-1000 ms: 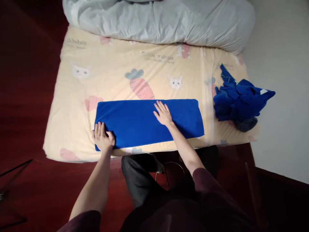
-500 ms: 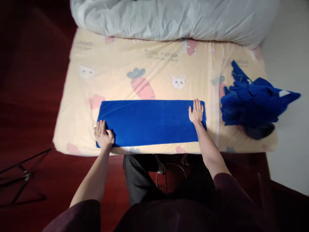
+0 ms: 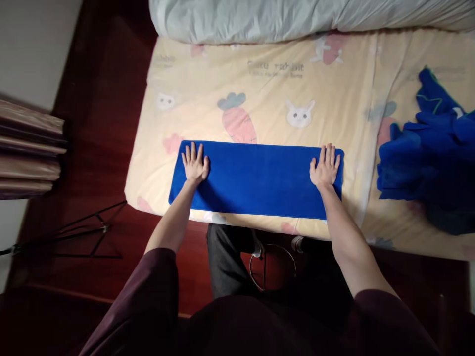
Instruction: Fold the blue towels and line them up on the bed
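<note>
A blue cloth (image 3: 256, 180), perhaps a towel, lies flat as a long rectangle near the front edge of the bed. Close to its far left corner, my left hand (image 3: 195, 164) is over the cloth, fingers spread. My right hand (image 3: 325, 167) rests flat near the far right corner with its fingers stretched out. Neither hand grips anything. Off to the right, a crumpled heap of blue cloths (image 3: 430, 153) lies on the bed, cut off by the frame's edge.
A yellow bed sheet (image 3: 274, 89) printed with rabbits and carrots covers the bed. A pale rolled quilt (image 3: 241, 22) lies along the far side. On the floor at left stand black tripod legs (image 3: 98, 230), with a curtain (image 3: 29, 153) beyond.
My left hand has moved from the cloth's near left corner up to its far left corner. My right hand stays near the far right corner. The view has shifted toward the left.
</note>
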Available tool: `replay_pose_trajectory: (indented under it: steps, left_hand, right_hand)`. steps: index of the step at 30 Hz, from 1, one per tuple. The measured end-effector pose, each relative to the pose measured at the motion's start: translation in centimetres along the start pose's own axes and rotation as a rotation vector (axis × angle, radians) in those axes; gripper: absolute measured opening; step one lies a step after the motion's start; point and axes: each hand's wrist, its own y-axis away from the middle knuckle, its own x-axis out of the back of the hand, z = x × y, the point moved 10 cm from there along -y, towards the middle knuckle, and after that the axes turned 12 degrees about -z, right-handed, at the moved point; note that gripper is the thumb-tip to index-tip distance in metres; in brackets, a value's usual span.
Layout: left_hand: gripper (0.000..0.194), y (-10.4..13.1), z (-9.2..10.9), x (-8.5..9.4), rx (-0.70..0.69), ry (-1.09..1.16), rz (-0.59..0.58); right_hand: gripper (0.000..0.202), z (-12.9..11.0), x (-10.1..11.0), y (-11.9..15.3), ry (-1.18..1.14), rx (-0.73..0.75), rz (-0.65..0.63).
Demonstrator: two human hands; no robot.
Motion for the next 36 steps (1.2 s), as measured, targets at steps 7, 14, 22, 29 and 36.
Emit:
replay_pose_trajectory:
  steps: [7,14,22,29,36]
  left_hand:
    - [0.065,-3.0,-2.1,0.8,0.114,0.002,0.027]
    - [0.065,-2.7,-2.1,1.0,0.164,0.007,0.049]
    - [0.064,7.9,-1.7,-0.5,0.263,0.023,0.107]
    - [0.065,16.5,-0.7,-2.3,0.341,0.037,0.167]
    - [0.065,18.7,0.0,-2.8,0.36,0.068,0.176]
  right_hand:
    - [0.069,0.3,-0.6,-0.3,0.033,0.004,-0.005]
    - [0.068,0.6,-0.9,-0.5,0.049,0.009,0.009]
    - [0.069,0.6,-1.1,-0.6,0.008,0.024,-0.004]
    - [0.068,0.6,-0.9,-0.9,0.043,0.061,-0.023]
    - [0.066,2.4,-0.5,6.3,0.044,0.171,-0.09]
